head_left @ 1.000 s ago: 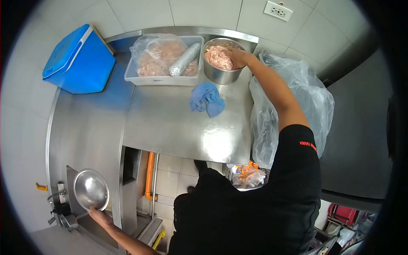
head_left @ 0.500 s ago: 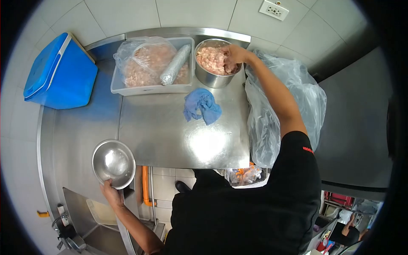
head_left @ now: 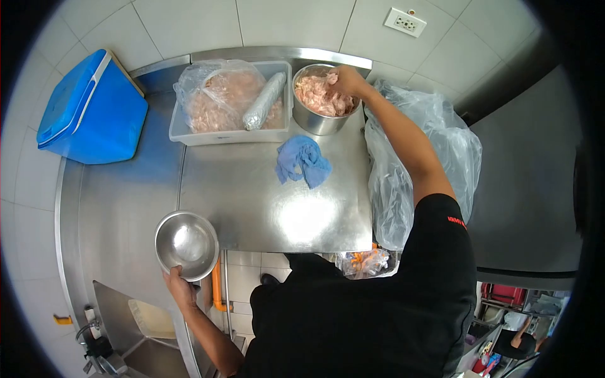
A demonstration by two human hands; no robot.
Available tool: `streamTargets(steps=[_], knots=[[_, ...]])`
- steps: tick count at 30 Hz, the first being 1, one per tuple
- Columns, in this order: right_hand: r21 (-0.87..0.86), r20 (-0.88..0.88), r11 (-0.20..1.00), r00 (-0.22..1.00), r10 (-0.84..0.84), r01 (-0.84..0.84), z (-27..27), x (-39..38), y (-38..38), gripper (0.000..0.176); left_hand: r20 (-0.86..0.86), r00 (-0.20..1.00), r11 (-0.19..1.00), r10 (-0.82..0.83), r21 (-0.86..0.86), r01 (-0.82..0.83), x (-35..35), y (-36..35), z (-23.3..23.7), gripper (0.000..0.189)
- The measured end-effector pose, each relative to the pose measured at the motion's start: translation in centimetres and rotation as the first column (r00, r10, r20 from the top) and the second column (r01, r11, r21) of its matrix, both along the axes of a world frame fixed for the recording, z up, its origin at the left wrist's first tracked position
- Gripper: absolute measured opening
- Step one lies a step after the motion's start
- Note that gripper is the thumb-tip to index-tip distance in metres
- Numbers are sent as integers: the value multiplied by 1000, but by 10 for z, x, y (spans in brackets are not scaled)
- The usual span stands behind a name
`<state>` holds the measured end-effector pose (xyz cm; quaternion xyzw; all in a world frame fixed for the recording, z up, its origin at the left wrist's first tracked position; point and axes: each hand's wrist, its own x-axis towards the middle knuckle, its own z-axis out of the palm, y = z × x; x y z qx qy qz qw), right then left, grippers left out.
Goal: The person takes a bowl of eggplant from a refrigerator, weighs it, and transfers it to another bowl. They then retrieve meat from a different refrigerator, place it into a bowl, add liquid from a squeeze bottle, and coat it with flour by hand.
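Observation:
In my left hand point(head_left: 181, 288) is a shiny metal bowl point(head_left: 187, 244), gripped at its near rim, with the thumb over the edge. It hangs over the front edge of the counter and shows nothing inside. My right hand point(head_left: 346, 83) is at the right side of a steel pot point(head_left: 319, 123), its fingers curled into the pale pink raw meat point(head_left: 318, 94) that fills it. The fingertips are partly hidden. A crumpled blue cloth point(head_left: 304, 160) lies on the counter just in front of the pot.
Left of the pot stands a clear plastic tub point(head_left: 220, 137) with bagged meat point(head_left: 227, 94) and a wrapped silvery roll point(head_left: 263, 102). A blue cooler point(head_left: 104, 116), a sink point(head_left: 148, 356), large plastic bags point(head_left: 394, 183) and a dark appliance point(head_left: 529, 183) surround the counter point(head_left: 239, 201). Another person point(head_left: 517, 343) is behind, at lower right.
My left hand has carried the bowl a little to the right. My right hand has shifted slightly within the pot, and the meat beside it looks disturbed.

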<state>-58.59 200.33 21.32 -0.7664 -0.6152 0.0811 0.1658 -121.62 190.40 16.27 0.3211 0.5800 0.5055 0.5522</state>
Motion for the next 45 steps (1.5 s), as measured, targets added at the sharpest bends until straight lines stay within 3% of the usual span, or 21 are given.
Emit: streamTargets(steps=[3, 5, 6, 8, 11, 13, 15, 17, 20, 24, 26, 27, 29, 31, 33, 34, 36, 37, 39, 42, 45], knots=[[-141, -198, 990, 980, -19, -9, 2, 5, -3, 30, -6, 1000, 1000, -13, -2, 13, -2, -1, 3, 38], [-265, 85, 944, 971, 225, -196, -8, 4, -9, 27, -4, 1000, 1000, -23, 9, 23, -8, 3, -4, 37], [-263, 86, 945, 971, 224, -195, -14, -5, -15, 27, 0, 1000, 999, -30, 20, 30, -8, 4, -5, 37], [-225, 325, 974, 939, 110, -37, -29, -24, -23, 23, 14, 1000, 1000, -20, 7, 20, 1, 3, 2, 37], [-172, 368, 985, 929, 42, 23, -45, -22, -10, 21, 40, 999, 999, -24, -26, 25, 4, 5, -14, 37], [-35, 348, 999, 938, -1, 14, -56, 0, -2, 20, 44, 998, 998, -40, -38, 42, 8, 7, -13, 37], [72, 136, 996, 989, -59, 49, -40, 2, -1, 19, 73, 994, 997, -83, -5, 83, 29, 5, 5, 38], [15, 144, 998, 988, -56, 54, -14, 1, -5, 21, 85, 992, 995, -97, 12, 97, 34, 7, 6, 39], [-48, -53, 999, 999, 9, -12, 4, 2, -4, 28, 94, 987, 991, -133, 7, 133, 36, 12, 1, 42], [-78, -23, 994, 997, 75, -77, -6, -11, 5, 33, 86, 983, 987, -162, 27, 161, 50, 11, 10, 44], [-58, 190, 989, 971, 148, -139, -24, -26, 12, 41, 111, 982, 989, -149, 2, 150, 55, 3, 17, 44], [-51, 192, 988, 969, 153, -146, -23, -36, 16, 41, 139, 981, 990, -137, -18, 141, 57, 3, 19, 44], [-30, 391, 999, 919, 42, -33, -18, -54, 22, 46, 117, 982, 989, -147, 26, 145, 53, 1, 14, 44], [-106, 341, 994, 938, 57, -22, -1, -67, 24, 45, 89, 983, 987, -158, 56, 153, 48, -5, 12, 44], [-378, 425, 917, 855, 296, -130, 3, -78, 28, 37, 94, 988, 992, -124, -13, 125, 43, -10, 13, 46], [-383, 422, 914, 855, 301, -134, -8, -79, 35, 37, 93, 988, 992, -120, -18, 122, 41, -11, 12, 46], [-222, 410, 971, 912, 14, 85, -47, -76, 49, 29, 131, 987, 990, -97, -92, 109, 36, -16, 9, 46], [-227, 407, 970, 913, 14, 86, -60, -77, 50, 29, 128, 987, 989, -98, -97, 111, 36, -19, 8, 46], [-38, 431, 985, 892, -137, 169, -68, -77, 58, 24, 135, 988, 993, -74, -80, 86, 40, -19, 3, 46], [95, 262, 990, 957, -123, 102, -54, -65, 52, 25, 50, 992, 991, -119, -56, 121, 28, -18, -26, 45], [45, 255, 993, 959, -120, 112, -22, -46, 42, 28, 93, 975, 980, -201, 16, 200, 31, -16, -32, 45]])
